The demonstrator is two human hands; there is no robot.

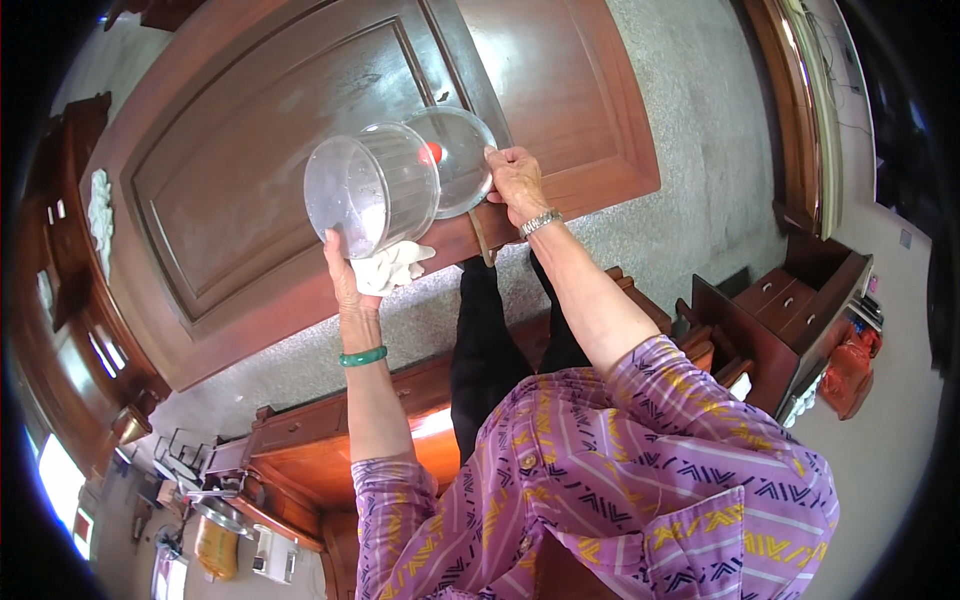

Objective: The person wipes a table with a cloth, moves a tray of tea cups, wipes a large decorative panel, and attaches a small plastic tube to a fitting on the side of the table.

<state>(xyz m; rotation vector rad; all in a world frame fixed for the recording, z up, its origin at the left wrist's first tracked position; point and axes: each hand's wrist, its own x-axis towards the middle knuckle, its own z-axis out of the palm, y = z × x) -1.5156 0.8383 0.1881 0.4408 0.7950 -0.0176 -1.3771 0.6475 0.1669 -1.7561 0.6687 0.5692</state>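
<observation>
Above the near edge of a brown wooden table, my left hand [349, 277] holds a clear plastic container [405, 176] tilted on its side, with a crumpled white cloth [390, 268] between palm and container. Pinched at its rim by my right hand [514, 180] is a round clear lid [469, 176], right beside the container. A red round spot [433, 153] shows near the lid's middle, partly behind the container's edge. Below the lid, a tan strap-like strip [481, 238] hangs at the table edge.
The carved wooden table [247, 262] fills the space ahead. Behind my legs stands a wooden bench [300, 442]. A wooden drawer cabinet [776, 300] is at right, with a red plastic bag [847, 375] near it. Another white cloth [100, 221] lies on furniture at far left.
</observation>
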